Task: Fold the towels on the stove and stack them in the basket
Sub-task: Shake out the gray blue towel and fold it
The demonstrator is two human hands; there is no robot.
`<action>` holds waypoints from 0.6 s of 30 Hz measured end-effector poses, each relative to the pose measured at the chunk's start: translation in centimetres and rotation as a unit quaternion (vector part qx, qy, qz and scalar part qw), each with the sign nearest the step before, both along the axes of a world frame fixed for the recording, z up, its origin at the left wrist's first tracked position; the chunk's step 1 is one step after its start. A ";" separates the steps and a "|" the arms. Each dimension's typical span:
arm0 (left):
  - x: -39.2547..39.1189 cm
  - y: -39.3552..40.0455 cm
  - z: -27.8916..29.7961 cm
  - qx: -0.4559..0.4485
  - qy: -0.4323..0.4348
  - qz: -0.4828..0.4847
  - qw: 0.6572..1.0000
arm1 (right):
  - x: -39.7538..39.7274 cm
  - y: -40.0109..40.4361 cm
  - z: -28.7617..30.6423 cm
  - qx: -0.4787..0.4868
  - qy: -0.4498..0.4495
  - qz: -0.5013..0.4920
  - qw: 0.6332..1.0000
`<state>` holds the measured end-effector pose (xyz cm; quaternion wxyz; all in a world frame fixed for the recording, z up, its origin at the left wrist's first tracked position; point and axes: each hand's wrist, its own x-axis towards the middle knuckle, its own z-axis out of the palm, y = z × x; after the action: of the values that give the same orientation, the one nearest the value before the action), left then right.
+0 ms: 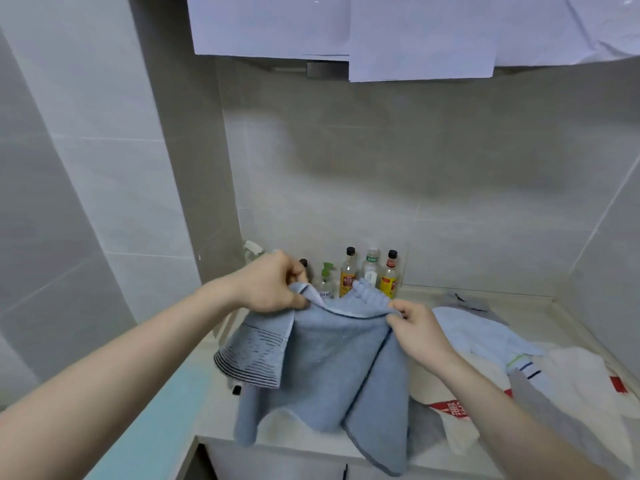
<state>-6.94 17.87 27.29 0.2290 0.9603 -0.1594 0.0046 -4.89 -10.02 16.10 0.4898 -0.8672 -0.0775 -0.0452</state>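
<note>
Obscured and cropped items, counter by the tiled wall

Blue towel (325,362): hangs in front of the counter (540,306), hiding the stove and the counter's middle; its top edge covers the fingertips of left hand (273,289) and right hand (419,327). Bottles (370,271) at the counter's back edge: lower parts hidden behind the towel, label print too small to read; one dark cap behind the left hand, body unseen. Towel heap (561,375) at the counter's right end: overlapped by the right forearm, red lettering illegible. White sheets (415,32): cut by the top edge. Both forearms cut by the bottom edge.
</note>
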 end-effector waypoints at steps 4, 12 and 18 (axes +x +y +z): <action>0.3 2.8 -2.3 0.113 0.018 0.039 0.993 | 0.4 -0.2 1.6 -0.011 0.032 0.018 0.999; 1.0 3.3 -3.9 -0.087 0.001 0.073 0.994 | -0.1 -0.6 1.4 -0.037 0.115 0.025 0.992; 0.5 -1.1 0.3 -0.147 -0.058 -0.049 0.986 | -1.3 3.2 3.0 0.015 0.129 0.126 0.984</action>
<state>-6.40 16.79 27.58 0.3583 0.9051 -0.2172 0.0724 -6.20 -6.79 19.15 0.5107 -0.8415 -0.1213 0.1279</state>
